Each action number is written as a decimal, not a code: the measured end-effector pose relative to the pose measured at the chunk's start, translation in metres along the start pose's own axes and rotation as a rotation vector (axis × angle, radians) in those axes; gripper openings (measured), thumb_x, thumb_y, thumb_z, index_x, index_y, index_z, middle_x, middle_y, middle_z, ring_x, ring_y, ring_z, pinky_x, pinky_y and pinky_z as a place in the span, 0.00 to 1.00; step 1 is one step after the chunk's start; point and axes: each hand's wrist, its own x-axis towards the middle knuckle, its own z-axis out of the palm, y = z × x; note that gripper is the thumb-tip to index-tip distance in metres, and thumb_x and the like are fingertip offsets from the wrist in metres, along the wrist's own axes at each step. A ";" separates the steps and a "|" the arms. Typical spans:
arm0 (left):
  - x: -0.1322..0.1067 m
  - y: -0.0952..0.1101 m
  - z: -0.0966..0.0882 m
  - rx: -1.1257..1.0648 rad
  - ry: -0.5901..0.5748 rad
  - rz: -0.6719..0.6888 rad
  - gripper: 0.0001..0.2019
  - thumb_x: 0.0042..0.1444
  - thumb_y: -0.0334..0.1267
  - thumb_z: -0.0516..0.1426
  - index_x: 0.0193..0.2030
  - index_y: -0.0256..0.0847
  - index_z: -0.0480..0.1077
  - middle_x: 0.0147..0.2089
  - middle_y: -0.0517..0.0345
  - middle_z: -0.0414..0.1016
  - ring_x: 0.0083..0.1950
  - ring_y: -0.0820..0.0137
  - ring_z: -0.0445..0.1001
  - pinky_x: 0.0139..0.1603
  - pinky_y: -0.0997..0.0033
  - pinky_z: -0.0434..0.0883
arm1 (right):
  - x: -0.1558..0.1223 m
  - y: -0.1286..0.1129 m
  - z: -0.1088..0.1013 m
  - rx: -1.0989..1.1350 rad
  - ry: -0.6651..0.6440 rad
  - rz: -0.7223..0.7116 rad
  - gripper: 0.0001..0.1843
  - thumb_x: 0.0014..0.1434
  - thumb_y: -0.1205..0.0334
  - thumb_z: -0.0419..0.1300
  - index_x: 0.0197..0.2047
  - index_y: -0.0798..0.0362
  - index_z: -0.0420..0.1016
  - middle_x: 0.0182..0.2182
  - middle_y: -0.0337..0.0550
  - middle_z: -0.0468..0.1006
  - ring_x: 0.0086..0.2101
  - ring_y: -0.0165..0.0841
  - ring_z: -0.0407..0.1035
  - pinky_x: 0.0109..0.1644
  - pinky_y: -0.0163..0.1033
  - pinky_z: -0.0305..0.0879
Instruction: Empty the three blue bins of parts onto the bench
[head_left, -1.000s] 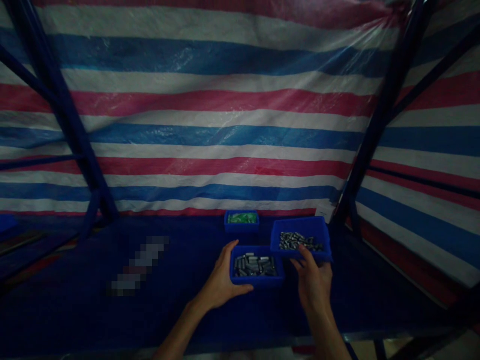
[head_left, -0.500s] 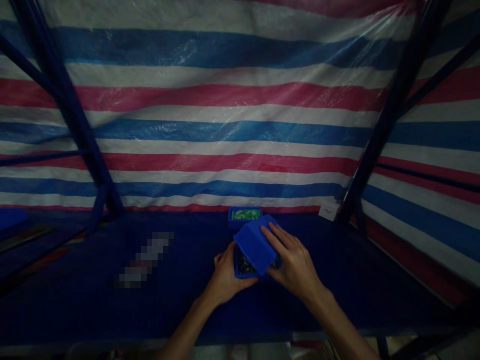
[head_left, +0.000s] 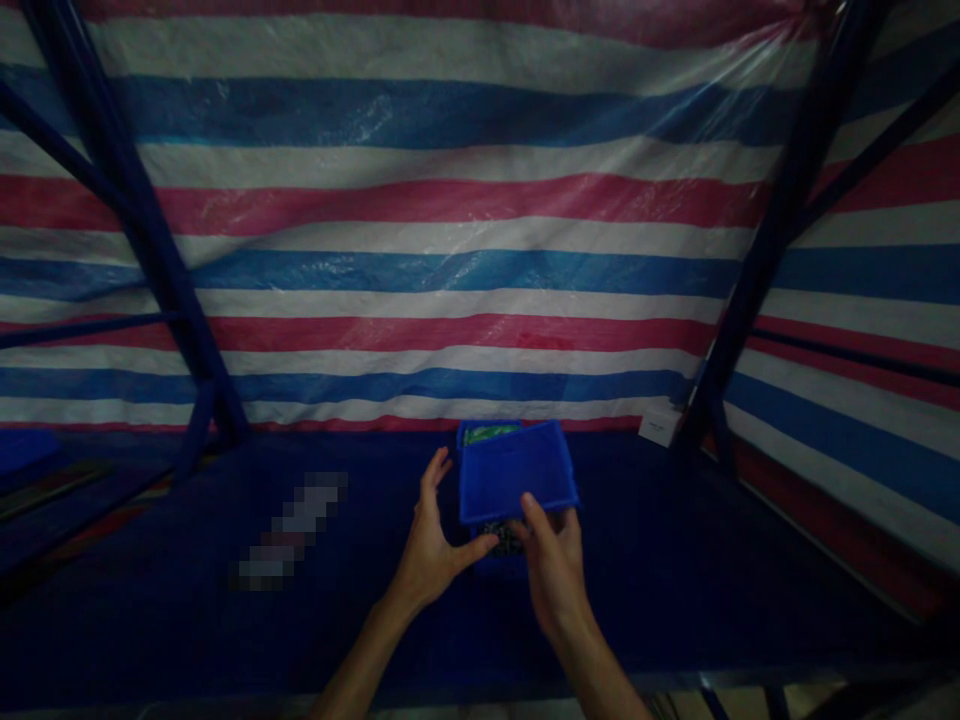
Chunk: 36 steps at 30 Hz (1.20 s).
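Observation:
My right hand (head_left: 555, 575) grips a small blue plastic bin (head_left: 517, 470) by its near edge, thumb on top and fingers beneath. The bin's hollow side faces me, and nothing shows in it. Below it, a second blue bin (head_left: 501, 568) on the table holds small dark metallic-looking pieces (head_left: 496, 535); the held bin hides part of it. My left hand (head_left: 427, 550) is open at the left, thumb and fingers spread apart, its thumb tip by the lower bin's rim.
Behind the held bin stands another blue bin (head_left: 462, 432) with green-wrapped contents (head_left: 487, 433). A white box (head_left: 660, 424) stands at the back right of the blue table (head_left: 360, 620). Blue metal posts (head_left: 169, 270) and a striped sheet (head_left: 450, 270) enclose the place.
The held bin has turned from underside up to hollow side toward me, and shifted slightly right. My left hand has let go of the lower bin and spread its fingers.

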 end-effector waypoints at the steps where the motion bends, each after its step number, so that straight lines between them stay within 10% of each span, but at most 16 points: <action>1: 0.006 0.004 -0.008 -0.020 -0.031 0.007 0.53 0.46 0.48 0.67 0.72 0.47 0.38 0.71 0.41 0.50 0.69 0.49 0.56 0.65 0.46 0.58 | -0.002 0.003 0.002 -0.022 -0.069 0.016 0.35 0.49 0.50 0.70 0.57 0.51 0.65 0.47 0.47 0.79 0.48 0.41 0.74 0.53 0.48 0.69; 6: 0.044 -0.003 -0.070 0.203 -0.142 -0.010 0.47 0.40 0.50 0.69 0.67 0.43 0.55 0.64 0.45 0.62 0.63 0.51 0.65 0.61 0.52 0.66 | 0.015 -0.010 -0.004 -0.349 -0.376 -0.108 0.40 0.52 0.46 0.66 0.64 0.51 0.61 0.58 0.52 0.71 0.58 0.45 0.65 0.63 0.55 0.59; 13: 0.095 -0.082 -0.134 0.604 -0.216 -0.265 0.49 0.33 0.57 0.67 0.63 0.35 0.62 0.61 0.41 0.67 0.61 0.48 0.68 0.62 0.52 0.64 | 0.037 -0.020 -0.029 -1.380 -0.747 -0.343 0.52 0.46 0.36 0.66 0.69 0.46 0.54 0.68 0.48 0.55 0.68 0.49 0.39 0.69 0.62 0.31; 21: 0.120 -0.127 -0.116 0.596 -0.330 -0.327 0.50 0.32 0.50 0.65 0.64 0.32 0.61 0.67 0.37 0.60 0.66 0.48 0.62 0.65 0.56 0.62 | 0.034 -0.004 -0.025 -1.654 -0.820 -0.342 0.59 0.40 0.30 0.66 0.71 0.39 0.48 0.70 0.51 0.49 0.68 0.55 0.35 0.66 0.68 0.21; 30: 0.118 -0.120 -0.108 0.623 -0.325 -0.307 0.53 0.34 0.56 0.65 0.67 0.30 0.56 0.72 0.31 0.48 0.70 0.46 0.53 0.66 0.52 0.58 | 0.031 -0.010 -0.016 -1.558 -0.759 -0.345 0.59 0.40 0.31 0.67 0.69 0.50 0.56 0.65 0.59 0.59 0.64 0.60 0.50 0.67 0.68 0.32; 36: 0.074 -0.071 -0.073 0.731 0.046 -0.025 0.38 0.47 0.51 0.62 0.65 0.42 0.58 0.67 0.41 0.57 0.67 0.46 0.58 0.62 0.42 0.58 | 0.012 -0.014 -0.034 -1.550 -0.796 -0.315 0.61 0.39 0.31 0.67 0.69 0.54 0.57 0.66 0.62 0.58 0.64 0.63 0.48 0.67 0.68 0.36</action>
